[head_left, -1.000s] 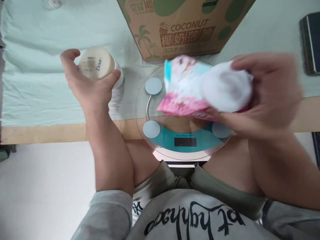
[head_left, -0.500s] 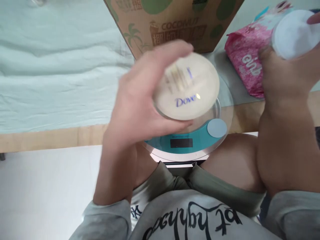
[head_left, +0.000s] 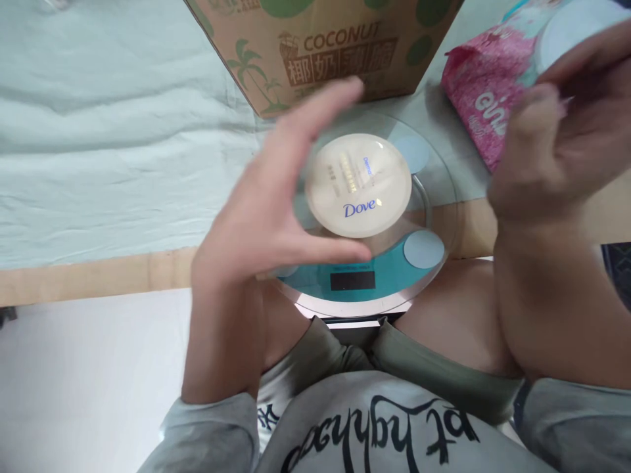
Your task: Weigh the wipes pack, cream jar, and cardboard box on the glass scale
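Observation:
A round cream-coloured Dove jar (head_left: 358,186), lid side up, sits on a glass scale (head_left: 352,281) with a teal panel and a dark display. My left hand (head_left: 276,203) curves open around the jar's left side, thumb along the near edge and fingers raised past the far edge; it does not appear to grip it. At the right, my right hand (head_left: 572,131) has its thumb and fingers apart, just in front of a white round lid-like piece (head_left: 566,33). That piece lies over a pink printed bag (head_left: 486,98), partly hidden by the fingers.
Behind the scale stands a cardboard box (head_left: 340,59) printed with COCONUT and palm trees. Pale green cloth (head_left: 123,131) covers the surface, whose wooden front edge (head_left: 98,279) runs across. My legs are under the scale's near side.
My left hand has lowered the jar onto the scale and loosened around it. My right hand has drawn down and left, away from the white round piece it was holding.

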Available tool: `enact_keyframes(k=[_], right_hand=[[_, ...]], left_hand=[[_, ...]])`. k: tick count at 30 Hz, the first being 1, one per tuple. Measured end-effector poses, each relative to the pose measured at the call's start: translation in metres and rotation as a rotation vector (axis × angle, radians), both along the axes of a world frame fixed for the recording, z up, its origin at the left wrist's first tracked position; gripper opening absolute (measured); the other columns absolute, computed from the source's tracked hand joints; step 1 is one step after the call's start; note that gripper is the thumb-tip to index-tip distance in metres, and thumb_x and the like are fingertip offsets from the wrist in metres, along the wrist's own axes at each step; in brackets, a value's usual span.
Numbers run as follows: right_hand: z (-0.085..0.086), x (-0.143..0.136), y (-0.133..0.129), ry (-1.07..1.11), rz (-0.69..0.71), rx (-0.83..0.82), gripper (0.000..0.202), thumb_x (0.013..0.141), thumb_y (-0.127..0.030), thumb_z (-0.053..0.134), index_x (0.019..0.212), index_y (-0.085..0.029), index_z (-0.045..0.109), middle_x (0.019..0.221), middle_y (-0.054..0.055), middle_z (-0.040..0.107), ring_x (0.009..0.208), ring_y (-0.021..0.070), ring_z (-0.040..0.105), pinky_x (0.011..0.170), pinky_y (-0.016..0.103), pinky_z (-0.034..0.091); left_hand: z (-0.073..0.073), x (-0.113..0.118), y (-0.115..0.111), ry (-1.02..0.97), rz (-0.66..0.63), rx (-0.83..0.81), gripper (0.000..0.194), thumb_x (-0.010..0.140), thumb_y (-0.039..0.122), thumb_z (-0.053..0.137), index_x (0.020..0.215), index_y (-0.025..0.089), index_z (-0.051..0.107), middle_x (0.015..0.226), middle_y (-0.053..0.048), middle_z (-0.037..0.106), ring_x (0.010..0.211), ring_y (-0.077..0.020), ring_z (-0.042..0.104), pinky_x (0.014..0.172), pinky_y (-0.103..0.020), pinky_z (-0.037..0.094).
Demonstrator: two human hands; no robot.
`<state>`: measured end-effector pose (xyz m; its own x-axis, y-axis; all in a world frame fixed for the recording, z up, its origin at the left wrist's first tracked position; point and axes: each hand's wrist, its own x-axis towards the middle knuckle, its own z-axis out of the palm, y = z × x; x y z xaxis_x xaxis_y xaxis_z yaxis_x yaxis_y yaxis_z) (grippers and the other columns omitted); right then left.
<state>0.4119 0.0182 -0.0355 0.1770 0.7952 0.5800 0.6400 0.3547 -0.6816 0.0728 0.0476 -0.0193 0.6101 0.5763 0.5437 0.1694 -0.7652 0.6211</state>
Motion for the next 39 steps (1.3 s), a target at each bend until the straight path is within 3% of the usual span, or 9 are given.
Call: enact_keyframes(k=[2, 4, 6, 9, 12, 16, 27, 33, 39], right_hand=[[-0.004, -0.019, -0.005, -0.009, -0.039, -0.038, 0.066, 0.101, -0.067, 0.064, 0.064, -0.016, 0.042, 0.067, 0.008, 0.036, 0.066, 0.0077, 0.03, 0.068, 0.029, 0.029], [-0.013, -0.027, -0.003, 0.008, 0.013, -0.177, 0.071, 0.102, -0.056, 0.061, 0.059, -0.016, 0.021, 0.058, 0.004, 0.016, 0.059, 0.0036, 0.011, 0.061, 0.029, 0.012], [-0.024, -0.024, 0.002, 0.02, 0.059, -0.289, 0.073, 0.107, -0.054, 0.06, 0.061, -0.015, 0.02, 0.057, 0.001, 0.013, 0.058, 0.0021, 0.011, 0.059, 0.026, 0.011], [-0.034, -0.016, 0.006, 0.013, 0.096, -0.421, 0.076, 0.116, -0.058, 0.064, 0.067, -0.011, 0.029, 0.059, -0.003, 0.016, 0.061, 0.0003, 0.014, 0.058, 0.017, 0.015], [-0.036, -0.012, 0.005, 0.013, 0.092, -0.487, 0.076, 0.117, -0.06, 0.066, 0.072, -0.009, 0.032, 0.061, -0.003, 0.02, 0.063, -0.0005, 0.016, 0.057, 0.013, 0.018], [-0.035, -0.014, 0.0, 0.022, 0.077, -0.531, 0.075, 0.117, -0.06, 0.067, 0.073, -0.008, 0.034, 0.063, -0.003, 0.023, 0.063, -0.0009, 0.018, 0.057, 0.012, 0.019], [-0.044, -0.004, -0.013, 0.023, 0.101, -0.538, 0.071, 0.116, -0.066, 0.066, 0.081, -0.008, 0.045, 0.068, -0.003, 0.031, 0.064, -0.0013, 0.027, 0.058, 0.011, 0.024], [-0.043, -0.002, -0.02, 0.008, 0.117, -0.552, 0.068, 0.116, -0.067, 0.065, 0.087, -0.007, 0.051, 0.07, -0.004, 0.03, 0.065, -0.0011, 0.03, 0.059, 0.01, 0.027], [-0.034, -0.003, -0.024, -0.011, 0.126, -0.588, 0.067, 0.117, -0.066, 0.065, 0.087, -0.007, 0.05, 0.07, -0.003, 0.03, 0.065, -0.0009, 0.03, 0.059, 0.01, 0.029]], left_hand=[[-0.004, -0.011, 0.012, -0.252, 0.308, 0.01, 0.07, 0.089, 0.091, 0.083, 0.106, 0.024, 0.071, 0.105, -0.006, 0.071, 0.096, -0.021, 0.073, 0.081, -0.036, 0.056], [-0.013, -0.021, 0.023, -0.397, 0.693, -0.031, 0.075, 0.097, 0.083, 0.078, 0.071, 0.023, 0.041, 0.067, 0.0, 0.038, 0.061, -0.0122, 0.039, 0.063, -0.037, 0.031], [-0.026, -0.028, 0.031, -0.323, 0.904, -0.147, 0.082, 0.101, 0.074, 0.074, 0.066, 0.024, 0.019, 0.062, 0.002, 0.012, 0.059, -0.0111, 0.014, 0.063, -0.039, 0.015], [-0.043, -0.031, 0.033, -0.143, 0.888, -0.305, 0.08, 0.101, 0.063, 0.077, 0.064, 0.026, 0.016, 0.064, 0.002, 0.008, 0.062, -0.0107, 0.01, 0.06, -0.037, 0.011], [-0.048, -0.028, 0.027, -0.005, 0.818, -0.4, 0.078, 0.094, 0.046, 0.085, 0.06, 0.024, 0.018, 0.062, 0.003, 0.009, 0.061, -0.0093, 0.011, 0.059, -0.036, 0.016], [-0.038, -0.026, 0.018, 0.06, 0.787, -0.488, 0.064, 0.095, 0.035, 0.072, 0.059, 0.022, 0.02, 0.06, 0.002, 0.015, 0.061, -0.0113, 0.014, 0.058, -0.037, 0.02], [-0.018, -0.021, 0.008, 0.054, 0.831, -0.672, 0.053, 0.081, 0.023, 0.065, 0.055, 0.021, 0.018, 0.057, 0.001, 0.014, 0.056, -0.0108, 0.013, 0.053, -0.034, 0.013], [-0.015, -0.02, 0.009, 0.133, 0.88, -0.72, 0.056, 0.081, 0.018, 0.065, 0.054, 0.021, 0.016, 0.059, 0.002, 0.013, 0.055, -0.0101, 0.013, 0.054, -0.033, 0.016], [-0.019, -0.025, 0.008, 0.115, 0.808, -0.671, 0.054, 0.081, 0.021, 0.062, 0.054, 0.021, 0.016, 0.057, 0.002, 0.012, 0.053, -0.0096, 0.012, 0.053, -0.035, 0.014]])
